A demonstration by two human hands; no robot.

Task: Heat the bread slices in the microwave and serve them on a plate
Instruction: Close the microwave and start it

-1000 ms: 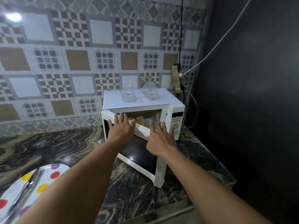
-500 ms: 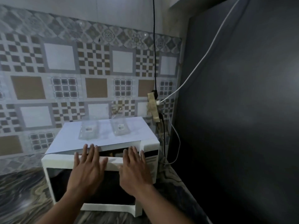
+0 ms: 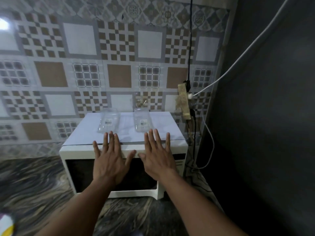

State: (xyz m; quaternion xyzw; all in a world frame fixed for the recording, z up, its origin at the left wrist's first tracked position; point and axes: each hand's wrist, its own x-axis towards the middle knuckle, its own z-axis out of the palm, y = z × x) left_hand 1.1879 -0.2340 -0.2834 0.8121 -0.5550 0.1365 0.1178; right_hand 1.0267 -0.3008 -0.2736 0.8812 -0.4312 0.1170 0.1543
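At 12 o'clock the microwave (image 3: 76, 151) blocks me, my left hand (image 3: 109, 162) and right hand (image 3: 158, 160) flat on its shut door. Two clear jars (image 3: 109, 122) (image 3: 142, 122) crowd its top. At 3 o'clock the dark wall (image 3: 264, 116) stands close, cables (image 3: 190, 40) hanging in the gap. Room lies over the desk (image 3: 34, 184) at 9 o'clock.

The microwave (image 3: 170, 147) is set on the countertop (image 3: 34, 184), with the tiled wall (image 3: 78, 68) behind. On its top, the left jar (image 3: 109, 122) and right jar (image 3: 142, 121) are placed side by side. The left hand (image 3: 109, 164) and right hand (image 3: 158, 160) are laid flat against its door (image 3: 80, 174).
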